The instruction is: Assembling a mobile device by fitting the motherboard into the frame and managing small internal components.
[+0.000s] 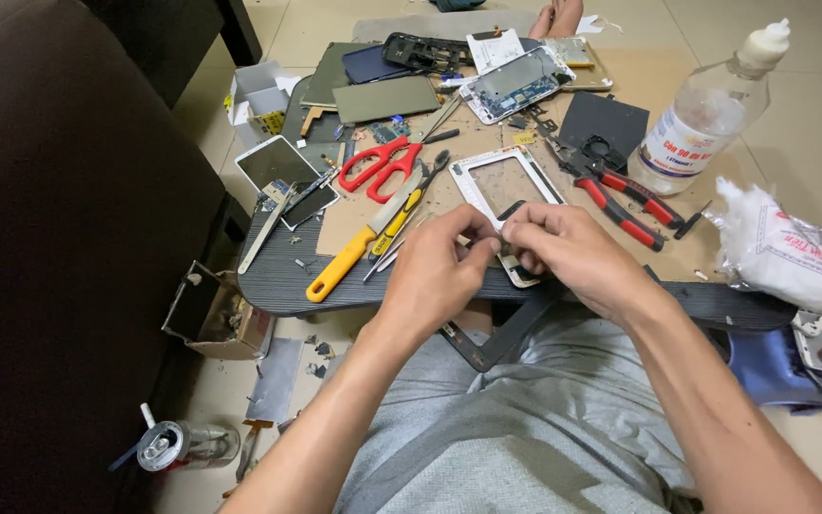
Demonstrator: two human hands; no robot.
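A small flat phone part [518,274], pale with a dark edge, is lying at the table's near edge, where the left hand [435,271] and right hand [573,252] are both pinching it. One white rectangular frame [506,183], one pair of red-handled scissors [380,164], one pair of red-handled pliers [620,195] and one clear plastic bottle [706,119] are lying beyond on the dark grained table [283,276].

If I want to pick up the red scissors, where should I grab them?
Probably by the red handle loops of the scissors. They lie flat on the board with the loops toward the left and the blades pointing right toward the white phone frame. Come from above on the left, away from the blades.
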